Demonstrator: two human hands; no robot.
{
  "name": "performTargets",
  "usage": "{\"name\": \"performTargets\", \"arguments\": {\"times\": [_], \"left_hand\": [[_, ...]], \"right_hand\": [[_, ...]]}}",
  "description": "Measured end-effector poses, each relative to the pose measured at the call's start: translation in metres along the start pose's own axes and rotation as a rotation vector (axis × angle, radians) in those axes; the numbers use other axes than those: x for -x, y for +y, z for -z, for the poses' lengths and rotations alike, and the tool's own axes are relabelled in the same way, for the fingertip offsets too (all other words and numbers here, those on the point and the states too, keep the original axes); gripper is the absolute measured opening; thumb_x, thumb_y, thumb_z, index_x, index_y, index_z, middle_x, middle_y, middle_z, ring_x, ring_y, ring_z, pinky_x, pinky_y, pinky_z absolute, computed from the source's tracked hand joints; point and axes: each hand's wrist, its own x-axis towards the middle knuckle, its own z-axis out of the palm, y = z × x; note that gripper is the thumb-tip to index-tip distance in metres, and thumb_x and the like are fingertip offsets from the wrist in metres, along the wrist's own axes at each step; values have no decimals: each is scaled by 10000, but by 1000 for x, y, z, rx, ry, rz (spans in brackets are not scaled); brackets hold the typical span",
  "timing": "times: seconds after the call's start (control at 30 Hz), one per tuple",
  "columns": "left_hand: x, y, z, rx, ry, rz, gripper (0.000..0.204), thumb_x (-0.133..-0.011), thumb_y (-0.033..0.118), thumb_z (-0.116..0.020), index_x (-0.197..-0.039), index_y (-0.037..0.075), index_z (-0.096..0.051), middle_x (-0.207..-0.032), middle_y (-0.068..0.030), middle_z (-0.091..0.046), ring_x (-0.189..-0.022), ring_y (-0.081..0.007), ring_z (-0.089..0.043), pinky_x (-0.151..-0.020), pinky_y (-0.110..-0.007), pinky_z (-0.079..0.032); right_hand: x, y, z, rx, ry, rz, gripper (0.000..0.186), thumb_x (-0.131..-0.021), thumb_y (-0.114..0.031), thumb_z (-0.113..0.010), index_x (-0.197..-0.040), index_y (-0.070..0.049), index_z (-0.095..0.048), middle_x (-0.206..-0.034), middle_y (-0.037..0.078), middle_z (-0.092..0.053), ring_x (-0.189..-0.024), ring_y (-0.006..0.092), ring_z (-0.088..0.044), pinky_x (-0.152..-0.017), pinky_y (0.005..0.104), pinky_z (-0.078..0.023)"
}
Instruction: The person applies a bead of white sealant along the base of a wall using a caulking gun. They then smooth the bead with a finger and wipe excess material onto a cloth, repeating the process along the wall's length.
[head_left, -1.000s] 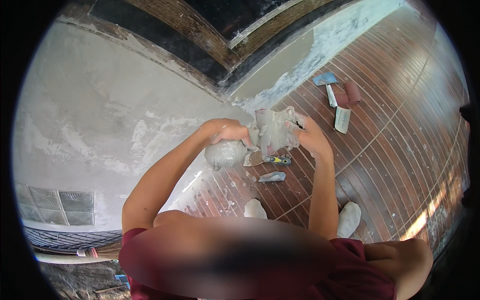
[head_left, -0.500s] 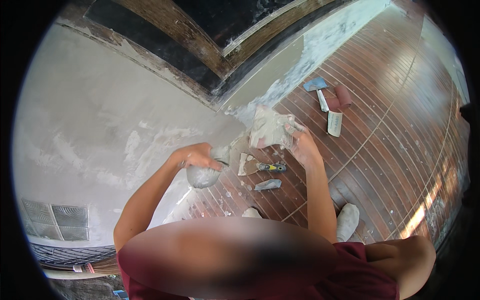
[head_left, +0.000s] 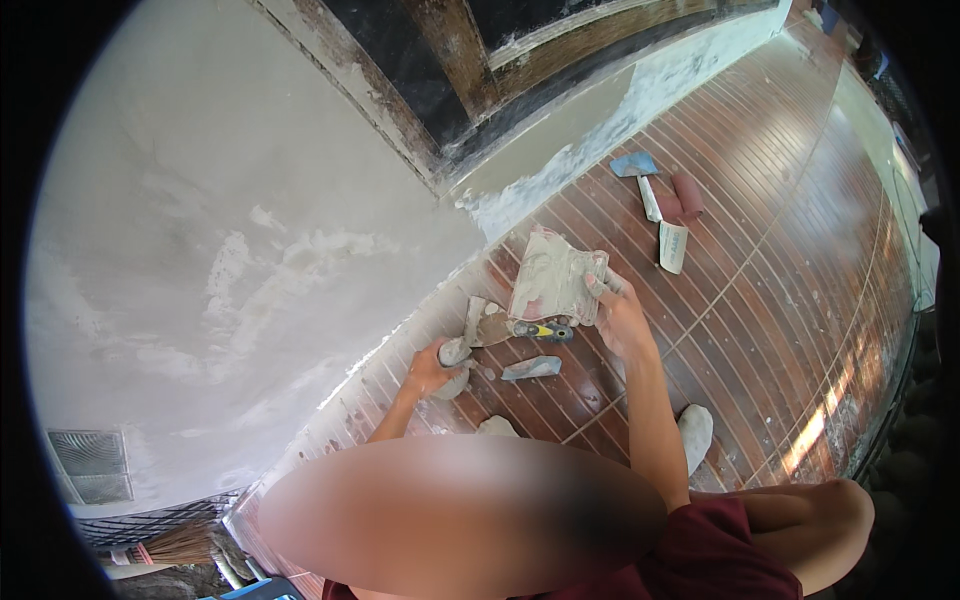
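Note:
My left hand (head_left: 430, 368) is low over the floor, closed around the neck of a pale, rounded bag (head_left: 452, 385) that looks like a plastic bag with grey filler in it. On the right, my right hand (head_left: 622, 318) grips the edge of a flat board (head_left: 556, 277) thickly smeared with grey-white filler. Between my hands a putty knife (head_left: 486, 325) with a yellow and black handle lies on the floor, its blade coated. Just nearer to me is a small pale-blue scrap (head_left: 532, 368).
A grey plastered wall (head_left: 200, 240) rises along the left, under a dark wooden frame (head_left: 465, 60). On the striped brown tile floor (head_left: 740, 290) farther right lie a blue-and-white piece (head_left: 634, 165), a dark red roll (head_left: 687, 195) and a printed card (head_left: 672, 247). A broom (head_left: 180, 548) shows at lower left.
My left hand has come down from beside the wall to the floor with the bag. My right hand and the board have shifted slightly right and nearer. The view has turned a little.

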Motion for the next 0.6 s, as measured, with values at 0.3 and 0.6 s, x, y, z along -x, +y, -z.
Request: {"name": "performTargets", "arguments": {"times": [0.3, 0.6], "left_hand": [[-17, -1, -2, 281, 6, -138, 486, -760, 60, -746, -1196, 42, -532, -1091, -138, -645, -1056, -247, -606, -931, -344, -456], [-38, -26, -19, -154, 277, -219, 510, -741, -22, -699, -1226, 110, -614, -1075, -102, -637, -1051, -266, -597, -936, -353, -450]], "right_hand": [[9, 16, 5, 21, 46, -53, 326, -982, -131, -532, -1249, 56, -514, -1162, 124, -629, -1036, 200, -638, -893, 347, -539], [8, 18, 5, 49, 98, -75, 315, -973, -132, -547, -1227, 54, -526, -1160, 124, -631, -1044, 209, -635, -904, 367, -535]]}}
